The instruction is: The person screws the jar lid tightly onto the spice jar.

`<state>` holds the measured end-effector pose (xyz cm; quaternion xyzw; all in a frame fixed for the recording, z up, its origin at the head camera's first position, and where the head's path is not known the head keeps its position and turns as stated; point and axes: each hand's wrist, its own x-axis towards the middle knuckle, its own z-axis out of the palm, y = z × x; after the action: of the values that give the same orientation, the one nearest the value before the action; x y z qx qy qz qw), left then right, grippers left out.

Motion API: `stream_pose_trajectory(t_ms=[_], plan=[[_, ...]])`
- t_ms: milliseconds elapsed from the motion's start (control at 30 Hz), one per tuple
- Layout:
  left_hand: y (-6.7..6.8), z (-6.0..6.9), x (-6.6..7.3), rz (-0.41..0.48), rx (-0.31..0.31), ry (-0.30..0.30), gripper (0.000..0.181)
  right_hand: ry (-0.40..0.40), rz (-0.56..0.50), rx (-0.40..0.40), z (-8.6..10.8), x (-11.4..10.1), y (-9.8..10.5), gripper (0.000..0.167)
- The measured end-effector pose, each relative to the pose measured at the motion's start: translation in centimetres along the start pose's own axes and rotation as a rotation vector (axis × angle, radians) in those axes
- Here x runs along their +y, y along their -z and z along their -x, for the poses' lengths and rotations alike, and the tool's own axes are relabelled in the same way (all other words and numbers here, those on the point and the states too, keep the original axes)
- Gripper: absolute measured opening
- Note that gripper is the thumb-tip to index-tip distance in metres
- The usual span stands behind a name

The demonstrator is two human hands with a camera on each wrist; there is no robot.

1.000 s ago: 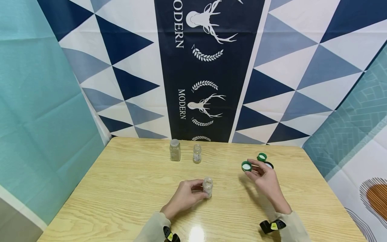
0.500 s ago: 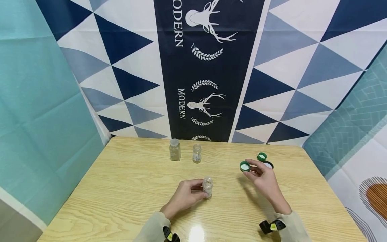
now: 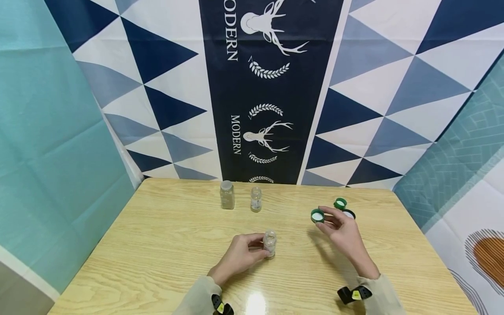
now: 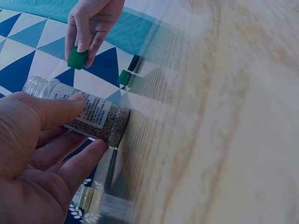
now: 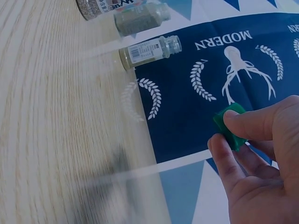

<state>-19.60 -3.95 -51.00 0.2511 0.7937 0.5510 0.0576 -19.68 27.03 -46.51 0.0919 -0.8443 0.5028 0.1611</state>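
A clear glass jar (image 3: 269, 246) of small granules is gripped upright by the left hand (image 3: 241, 257), thumb to one side and fingers to the other, at the near middle of the wooden table (image 3: 157, 245). Its mouth is uncovered. On it a white label (image 4: 97, 112) is carried, printed with a barcode and lines of fine text; in the left wrist view the text is too small to be read. Large dark characters on the same jar are cut off at the top of the right wrist view.

A green cap (image 3: 317, 216) is pinched between thumb and fingers of the right hand (image 3: 347, 232), held in the air with its white liner exposed. Just beyond that hand, a second green cap (image 3: 340, 203) and a black-rimmed cap (image 3: 349, 214) are placed close together.

Toward the back edge, a squarish bottle (image 3: 227, 197) and a slim jar (image 3: 256, 201) are stood side by side, apart. A white barcode label (image 5: 145, 50) is borne by the slim jar; its wording is illegible. "MODERN" is legible on the navy panel (image 3: 260, 94) behind, printed sideways with deer heads and leaf sprigs.
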Motion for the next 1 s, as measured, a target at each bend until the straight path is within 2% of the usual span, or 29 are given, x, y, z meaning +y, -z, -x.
stream_pose_trajectory(t_ms=[333, 733, 1000], plan=[[0.01, 0.18, 0.28, 0.004, -0.006, 0.021, 0.042, 0.004, -0.008, -0.014, 0.11, -0.19, -0.38, 0.046], [-0.06, 0.12, -0.14, 0.024, -0.019, -0.020, 0.044, 0.031, -0.024, -0.017, 0.23, -0.41, -0.76, 0.046], [-0.01, 0.12, 0.13, -0.004, -0.019, 0.000, 0.045, 0.043, -0.036, -0.020, 0.19, -0.64, -0.93, 0.045]])
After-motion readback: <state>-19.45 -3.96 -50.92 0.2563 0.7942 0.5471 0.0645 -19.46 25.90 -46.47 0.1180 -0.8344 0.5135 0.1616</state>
